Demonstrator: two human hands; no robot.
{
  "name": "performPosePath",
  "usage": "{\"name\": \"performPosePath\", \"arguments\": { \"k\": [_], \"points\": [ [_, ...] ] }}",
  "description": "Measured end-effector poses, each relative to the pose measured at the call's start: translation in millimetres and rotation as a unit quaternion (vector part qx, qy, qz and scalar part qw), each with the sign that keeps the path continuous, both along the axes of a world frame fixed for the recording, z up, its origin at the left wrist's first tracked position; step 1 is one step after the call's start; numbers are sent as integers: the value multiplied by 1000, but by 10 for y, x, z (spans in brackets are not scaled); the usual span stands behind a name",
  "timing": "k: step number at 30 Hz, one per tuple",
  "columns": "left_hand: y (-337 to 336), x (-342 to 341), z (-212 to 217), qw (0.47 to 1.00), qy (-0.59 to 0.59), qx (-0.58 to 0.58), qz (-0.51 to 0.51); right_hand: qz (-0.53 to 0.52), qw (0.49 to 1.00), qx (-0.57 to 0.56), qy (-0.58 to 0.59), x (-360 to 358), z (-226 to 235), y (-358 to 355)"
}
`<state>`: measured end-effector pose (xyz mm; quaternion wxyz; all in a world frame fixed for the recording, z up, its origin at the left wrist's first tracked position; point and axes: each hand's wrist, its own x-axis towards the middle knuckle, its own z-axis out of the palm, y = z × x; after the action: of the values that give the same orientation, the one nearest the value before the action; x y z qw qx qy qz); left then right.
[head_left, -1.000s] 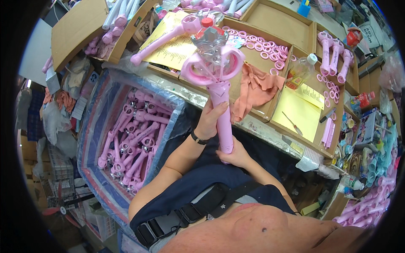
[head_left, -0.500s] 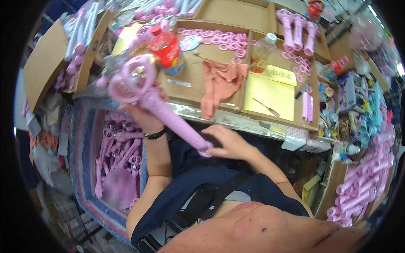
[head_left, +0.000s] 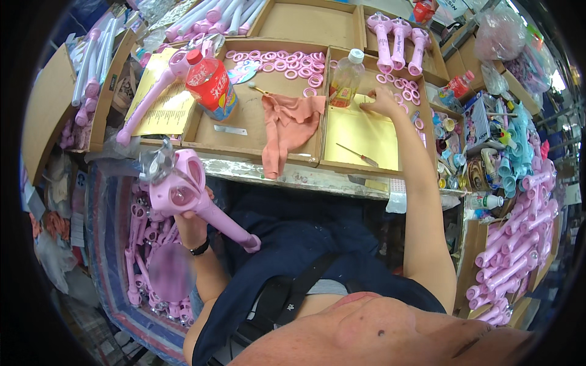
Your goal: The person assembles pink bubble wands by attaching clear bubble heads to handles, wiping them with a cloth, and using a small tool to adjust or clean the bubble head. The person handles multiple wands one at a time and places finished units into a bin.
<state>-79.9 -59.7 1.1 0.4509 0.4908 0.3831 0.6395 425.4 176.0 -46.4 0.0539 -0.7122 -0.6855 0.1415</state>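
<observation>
My left hand (head_left: 193, 227) is closed round a pink plastic wand (head_left: 223, 218) with a hollow, open-framed head. A clear, shiny piece (head_left: 160, 163) shows at the head's upper left side; I cannot tell whether it is attached. The wand slants down to the right above my lap. My right hand (head_left: 383, 102) is stretched out over the box on the table, at the upper edge of the yellow paper (head_left: 360, 137). Its fingers are bent and drawn together there; what is between them is too small to make out.
Pink rings (head_left: 292, 64), a red-labelled bottle (head_left: 210, 88), a clear bottle (head_left: 347, 79), an orange cloth (head_left: 287, 119) and a screwdriver (head_left: 360, 155) lie in cardboard boxes. Another wand (head_left: 149, 100) rests at left. A striped bag (head_left: 110, 256) and a right-hand carton (head_left: 473, 256) hold more pink parts.
My right hand has let go of the wand's lower end and reached up and right to the yellow paper. My left hand has lowered the wand toward the striped bag.
</observation>
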Motion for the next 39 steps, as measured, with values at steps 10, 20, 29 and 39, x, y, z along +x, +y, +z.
{"name": "performPosePath", "arguments": {
  "k": [10,20,29,39],
  "points": [
    [-101,-28,23,987,-155,20,17,41,948,308,-63,-194,-318,-282],
    [-49,60,-89,972,-232,25,-32,60,918,390,-47,-192,-427,-315],
    [-40,100,-146,968,-248,-1,-27,47,937,344,-26,-214,-427,-339],
    [15,-73,161,811,-527,166,-193,-85,812,269,511,225,-585,-296]
  ]
}}
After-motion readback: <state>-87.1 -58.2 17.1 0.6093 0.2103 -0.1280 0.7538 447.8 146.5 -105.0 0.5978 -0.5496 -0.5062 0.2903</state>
